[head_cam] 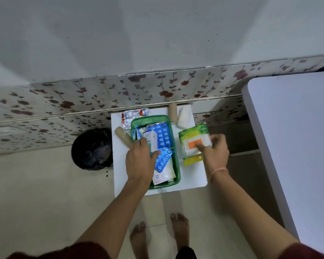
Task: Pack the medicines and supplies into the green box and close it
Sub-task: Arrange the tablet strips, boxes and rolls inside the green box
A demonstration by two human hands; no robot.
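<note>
Packing was partway done. Green box (176, 161) sat open in the middle of the small white surface (193, 178), already holding two blue pill strips (162, 136), a white carton (152, 140) standing on edge & some flat white packets near its front end. Left hand (138, 161) was down inside the box, fingers spread flat over the contents w/ the thumb on the nearer blue strip; pressing or arranging rather than gripping anything, as far as I could judge. Right hand (214, 152) was just right of the box, its grip closed on a green pack of cotton buds (194, 142), thumb on the orange label. That pack wasn't in the box yet.

Left to pack: silver pill strips (134, 116) behind the box, two tan rolls (123, 136) (one at left, one at the back), a white pad (184, 116) at back right. Then closing.

Hard to tell: no lid was visible anywhere, so how the box shuts was unclear. Left hand & forearm hid the box's near-left part. Right fingers were motion-blurred. Print on cartons & strips was too small to read.
</note>
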